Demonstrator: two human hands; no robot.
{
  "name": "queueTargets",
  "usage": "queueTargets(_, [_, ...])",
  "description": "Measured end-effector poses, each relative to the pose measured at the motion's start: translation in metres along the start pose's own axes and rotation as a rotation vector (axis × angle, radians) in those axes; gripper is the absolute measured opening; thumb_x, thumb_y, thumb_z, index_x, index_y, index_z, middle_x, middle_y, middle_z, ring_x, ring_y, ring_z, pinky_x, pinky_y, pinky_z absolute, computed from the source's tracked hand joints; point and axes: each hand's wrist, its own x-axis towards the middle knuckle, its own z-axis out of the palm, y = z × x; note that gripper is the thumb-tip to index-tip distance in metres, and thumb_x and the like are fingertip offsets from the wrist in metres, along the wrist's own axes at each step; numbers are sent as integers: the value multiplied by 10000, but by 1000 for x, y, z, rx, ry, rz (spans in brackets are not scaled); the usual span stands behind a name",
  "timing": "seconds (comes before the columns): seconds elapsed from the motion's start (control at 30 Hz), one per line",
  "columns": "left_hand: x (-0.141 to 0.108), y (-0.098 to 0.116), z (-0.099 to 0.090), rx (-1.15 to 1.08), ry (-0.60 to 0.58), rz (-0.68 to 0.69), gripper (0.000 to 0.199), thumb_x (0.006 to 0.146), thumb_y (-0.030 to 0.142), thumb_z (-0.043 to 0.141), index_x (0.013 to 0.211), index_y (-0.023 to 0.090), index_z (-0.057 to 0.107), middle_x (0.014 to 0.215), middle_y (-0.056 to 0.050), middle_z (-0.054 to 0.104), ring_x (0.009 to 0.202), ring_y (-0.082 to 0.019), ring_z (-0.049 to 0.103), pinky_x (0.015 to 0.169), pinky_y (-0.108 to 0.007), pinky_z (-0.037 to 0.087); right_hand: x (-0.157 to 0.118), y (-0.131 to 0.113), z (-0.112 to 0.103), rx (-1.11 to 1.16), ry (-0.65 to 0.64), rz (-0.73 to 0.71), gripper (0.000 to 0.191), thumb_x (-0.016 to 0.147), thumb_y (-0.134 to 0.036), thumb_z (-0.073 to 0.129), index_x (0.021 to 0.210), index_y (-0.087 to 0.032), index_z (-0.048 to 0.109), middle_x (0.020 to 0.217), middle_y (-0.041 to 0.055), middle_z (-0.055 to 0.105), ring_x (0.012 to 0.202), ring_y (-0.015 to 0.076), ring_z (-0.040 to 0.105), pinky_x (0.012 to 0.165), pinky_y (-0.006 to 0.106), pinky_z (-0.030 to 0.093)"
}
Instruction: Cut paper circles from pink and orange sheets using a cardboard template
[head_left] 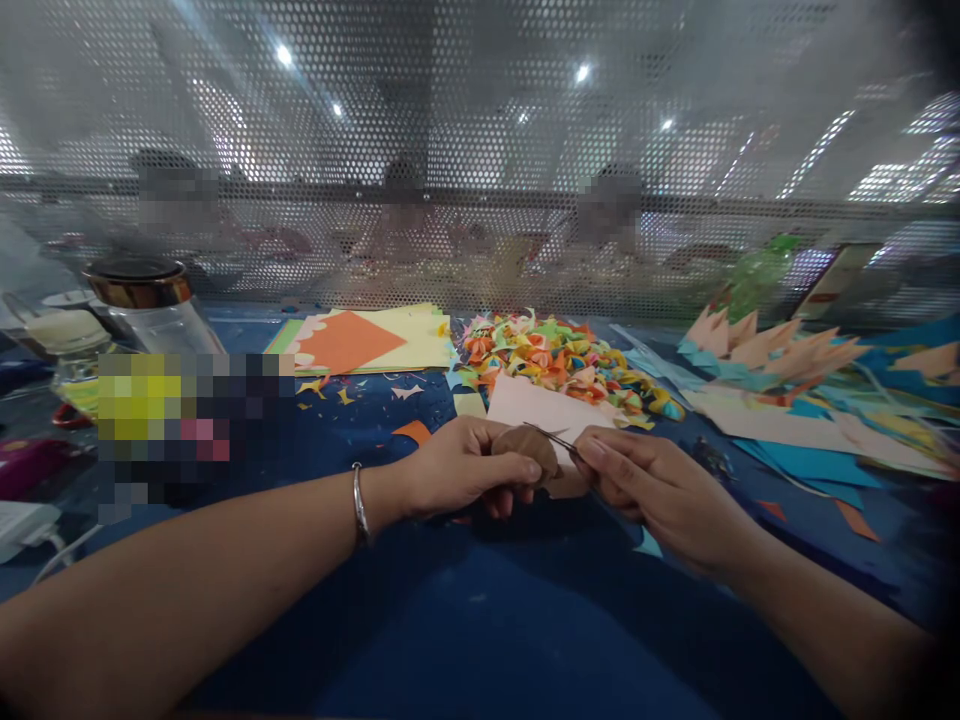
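My left hand is closed, pinching a rounded brownish piece of paper between thumb and fingers. Small scissors with thin dark blades reach across to the paper's right edge. Their handles are hidden in my right hand, which is closed round them. Just behind both hands lies a pale pink sheet. A heap of small folded paper pieces in orange, green and yellow sits beyond it.
Stacked coloured sheets lie at the back, with paper scraps in front. A lidded jar stands left. Pointed folded paper pieces and blue sheets are at right. A perforated metal screen borders the blue table's back.
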Motion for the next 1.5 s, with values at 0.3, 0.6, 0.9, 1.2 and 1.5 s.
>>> queueTargets(0.3, [-1,1,1,80,46,-53,331,801,446,763,665,175,630,560,25,596,456,-64,494,426,-186,341,1,-2,4,92,47,10,708,812,-925,615,718,-231,512,566,-103,250,498,76,155,425,238,130])
queueTargets(0.6, [-1,3,4,85,-56,-5,139,774,299,765,766,161,747,653,21,653,580,-81,516,539,-194,387,1,-3,10,89,0,15,591,769,-758,816,876,-202,646,648,-40,505,497,68,260,422,242,153])
queueTargets(0.9, [0,-2,10,59,211,225,333,759,471,835,728,151,749,730,-7,629,697,-111,547,647,-243,424,0,-6,13,155,95,-42,552,798,-726,815,827,-209,623,567,-100,362,467,64,212,420,240,188])
queueTargets(1.2, [-4,2,20,-95,243,109,186,806,330,787,786,149,749,699,12,647,599,-73,546,595,-228,475,-2,-1,13,119,87,-76,582,837,-783,740,851,-206,659,573,-87,347,475,78,224,413,248,154])
queueTargets(1.5, [0,0,14,-266,265,71,228,797,340,824,883,145,740,765,-12,713,630,-85,624,589,-226,482,-1,0,9,169,166,-32,647,818,-856,694,832,-211,646,563,-96,264,495,88,172,442,264,114])
